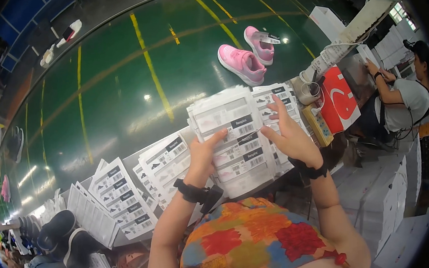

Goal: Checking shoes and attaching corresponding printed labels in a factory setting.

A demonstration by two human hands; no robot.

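Observation:
A thick stack of white label sheets (223, 113), printed with dark bars, barcodes and small pink shoe pictures, is in front of me. My left hand (202, 155) grips its left edge, thumb on top and the other fingers hidden below. At the stack's right edge, my right hand (293, 139) has its fingers spread, with nothing visible between them. Under that hand, more label sheets (279, 95) lie on the ledge. A pair of pink sneakers (243, 64) stands beyond the stack, with a tag on one shoe.
A green conveyor belt (117, 91) with yellow lines runs past the ledge. Further label sheets (122, 199) and dark shoes (57, 231) lie at left. To the right are a power strip (318, 125), a red box (339, 98), a pale post (354, 30) and a seated person (404, 95).

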